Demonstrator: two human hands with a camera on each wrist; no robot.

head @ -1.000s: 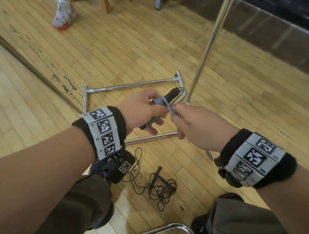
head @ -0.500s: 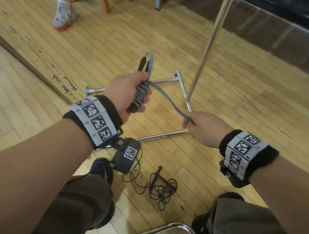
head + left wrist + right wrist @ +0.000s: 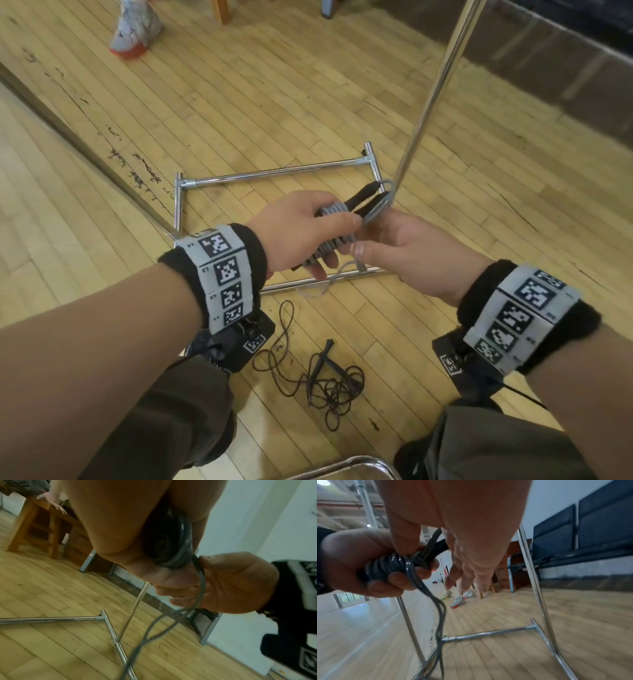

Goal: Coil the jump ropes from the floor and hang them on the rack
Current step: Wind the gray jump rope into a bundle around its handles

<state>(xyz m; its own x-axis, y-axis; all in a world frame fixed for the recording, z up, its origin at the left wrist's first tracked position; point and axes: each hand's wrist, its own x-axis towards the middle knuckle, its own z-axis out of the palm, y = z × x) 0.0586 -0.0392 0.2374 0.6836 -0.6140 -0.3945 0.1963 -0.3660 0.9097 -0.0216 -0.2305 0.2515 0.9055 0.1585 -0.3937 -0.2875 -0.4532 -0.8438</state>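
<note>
My left hand grips the grey rope wound round its handles; my right hand pinches the loose tail. Next: tuck it, then hang.

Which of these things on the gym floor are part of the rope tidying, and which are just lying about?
Part of the job:
grey jump rope wound round its black handles
left hand
right hand
thin dark jump rope tangled on the floor
chrome tube rack

Just there:
wooden stool
dark blue wall pads
</note>
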